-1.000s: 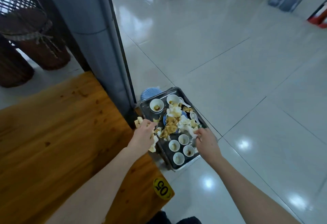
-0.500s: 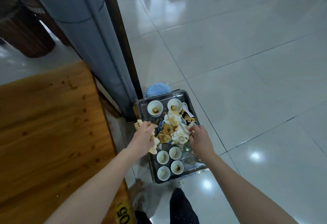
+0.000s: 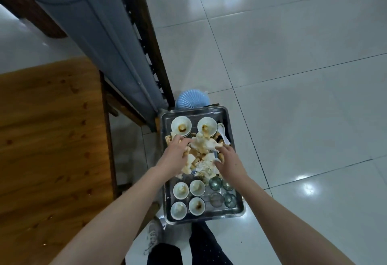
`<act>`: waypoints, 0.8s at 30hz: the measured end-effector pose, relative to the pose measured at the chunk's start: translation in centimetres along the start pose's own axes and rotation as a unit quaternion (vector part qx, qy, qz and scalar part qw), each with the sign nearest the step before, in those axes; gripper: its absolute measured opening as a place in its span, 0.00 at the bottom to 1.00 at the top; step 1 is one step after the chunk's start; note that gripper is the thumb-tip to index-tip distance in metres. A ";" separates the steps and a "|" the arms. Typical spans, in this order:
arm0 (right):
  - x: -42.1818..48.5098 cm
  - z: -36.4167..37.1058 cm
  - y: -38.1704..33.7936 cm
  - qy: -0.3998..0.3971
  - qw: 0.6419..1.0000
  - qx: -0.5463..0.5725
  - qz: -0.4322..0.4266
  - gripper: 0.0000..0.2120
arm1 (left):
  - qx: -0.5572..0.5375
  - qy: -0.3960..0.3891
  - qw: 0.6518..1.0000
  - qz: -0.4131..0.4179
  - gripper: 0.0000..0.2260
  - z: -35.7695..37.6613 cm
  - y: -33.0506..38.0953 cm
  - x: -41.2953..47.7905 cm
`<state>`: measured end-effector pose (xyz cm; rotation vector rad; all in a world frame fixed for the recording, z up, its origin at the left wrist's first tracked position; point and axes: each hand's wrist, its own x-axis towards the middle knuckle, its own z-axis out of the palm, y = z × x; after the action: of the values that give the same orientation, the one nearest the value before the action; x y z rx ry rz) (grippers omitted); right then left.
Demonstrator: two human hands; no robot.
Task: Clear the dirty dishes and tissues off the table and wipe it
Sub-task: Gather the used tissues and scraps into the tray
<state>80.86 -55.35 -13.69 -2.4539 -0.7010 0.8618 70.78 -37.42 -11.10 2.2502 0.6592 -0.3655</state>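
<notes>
Eight cups (image 3: 196, 188) and two bowls (image 3: 181, 126) sit on the tray (image 3: 230, 122) off the counter's (image 3: 52, 139) right edge, tissues (image 3: 202, 156) heaped mid-tray. Grip: left hand (image 3: 173, 152) clutches tissues; right hand (image 3: 229, 161) on the heap, cannot tell. Specks dot the counter; wiping likely remains.

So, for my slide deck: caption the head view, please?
Left hand and right hand gather stained tissues on a metal tray of dirty bowls, cups and glasses beside the wooden table.
</notes>
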 end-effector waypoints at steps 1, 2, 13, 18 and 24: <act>0.2 -0.1 0.2 -0.002 1.000 -0.003 -0.002 0.22 | -0.003 -0.002 1.000 -0.006 0.23 -0.1 -0.1 0.1; 0.3 -0.3 0.3 -0.001 1.000 -0.004 -0.003 0.22 | -0.005 -0.003 1.000 -0.012 0.23 -0.1 -0.2 0.2; -0.1 -3.2 2.1 0.021 1.000 -0.010 -0.001 0.19 | -0.007 -0.006 1.000 -0.015 0.23 -0.2 -0.5 0.6; -1.1 -4.2 3.0 0.031 0.999 -0.017 0.015 0.18 | -0.035 -0.064 0.997 -0.006 0.32 0.7 0.0 0.6; -1.5 -4.9 1.8 0.031 0.999 -0.033 0.019 0.18 | 0.023 -0.078 0.996 -0.048 0.42 -1.0 -0.7 -1.6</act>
<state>83.69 -58.76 -10.60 -2.5488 -0.6732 0.7833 69.16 -36.84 -10.11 2.2116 0.6825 -0.6038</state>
